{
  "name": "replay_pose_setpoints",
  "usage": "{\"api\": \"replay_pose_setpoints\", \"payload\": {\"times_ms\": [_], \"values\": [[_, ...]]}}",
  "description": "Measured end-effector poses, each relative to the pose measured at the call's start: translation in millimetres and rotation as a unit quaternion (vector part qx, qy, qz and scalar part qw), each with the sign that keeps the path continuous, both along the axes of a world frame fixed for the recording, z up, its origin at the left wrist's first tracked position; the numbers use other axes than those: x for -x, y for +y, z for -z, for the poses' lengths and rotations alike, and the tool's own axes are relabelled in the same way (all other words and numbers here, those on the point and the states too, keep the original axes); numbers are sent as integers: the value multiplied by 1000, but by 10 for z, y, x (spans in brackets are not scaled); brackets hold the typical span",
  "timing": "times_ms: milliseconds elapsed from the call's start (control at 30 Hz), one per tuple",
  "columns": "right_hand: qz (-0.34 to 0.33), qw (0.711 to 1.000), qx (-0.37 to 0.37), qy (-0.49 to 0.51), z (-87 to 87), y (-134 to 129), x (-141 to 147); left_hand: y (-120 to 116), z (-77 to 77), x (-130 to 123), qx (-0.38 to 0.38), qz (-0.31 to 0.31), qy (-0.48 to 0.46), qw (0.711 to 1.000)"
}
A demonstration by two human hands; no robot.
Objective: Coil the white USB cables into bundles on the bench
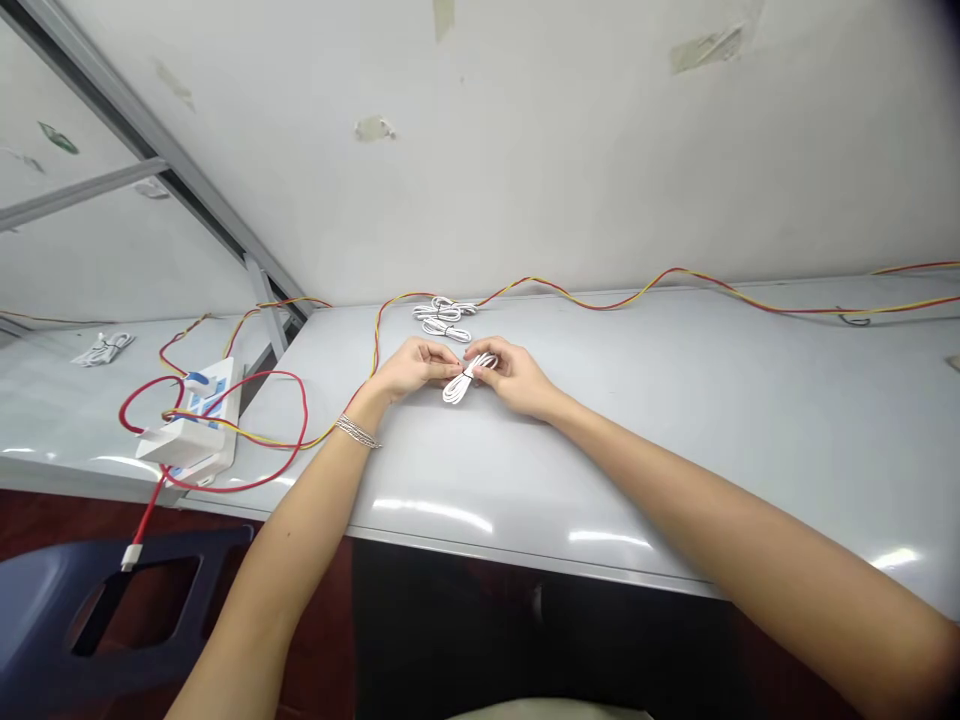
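Observation:
A coiled white cable point(456, 389), bound at its middle with a dark tie, is held just above the grey table. My right hand point(517, 378) grips the coil between thumb and fingers. From the other side, my left hand point(417, 368) pinches at the dark tie with thumb and forefinger; whether it holds the tie's end is too small to tell. A bracelet is on my left wrist. Just behind my hands lie more white cable coils point(445, 330), each tied in the middle.
A white power strip point(232, 385) with plugs and a looped red cable point(306, 400) is at the left. A twisted red and yellow wire point(577, 298) runs along the wall. Another white cable bundle point(105, 348) lies far left. A blue plastic chair point(45, 600) stands below the table edge.

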State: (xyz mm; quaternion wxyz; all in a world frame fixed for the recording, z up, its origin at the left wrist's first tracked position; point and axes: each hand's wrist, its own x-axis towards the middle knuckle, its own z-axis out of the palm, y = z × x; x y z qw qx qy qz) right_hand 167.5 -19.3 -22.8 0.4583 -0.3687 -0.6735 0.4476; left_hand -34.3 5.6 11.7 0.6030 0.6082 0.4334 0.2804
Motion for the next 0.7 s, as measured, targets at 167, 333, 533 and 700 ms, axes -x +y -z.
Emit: {"api": "replay_pose_setpoints", "payload": {"times_ms": [167,333,533,700], "values": [[58,996,-64,-28,-23,-41,14,1,5,-33,-28,-17,-41,999],[61,967,-218,-115,-95,-149,26,6,-7,-63,-31,-42,-89,995],[84,971,-201,-100,-94,-158,22,-20,43,-169,-35,-43,-95,994],[78,987,-127,-58,-90,-145,17,-24,66,-198,-77,-61,-96,990]]}}
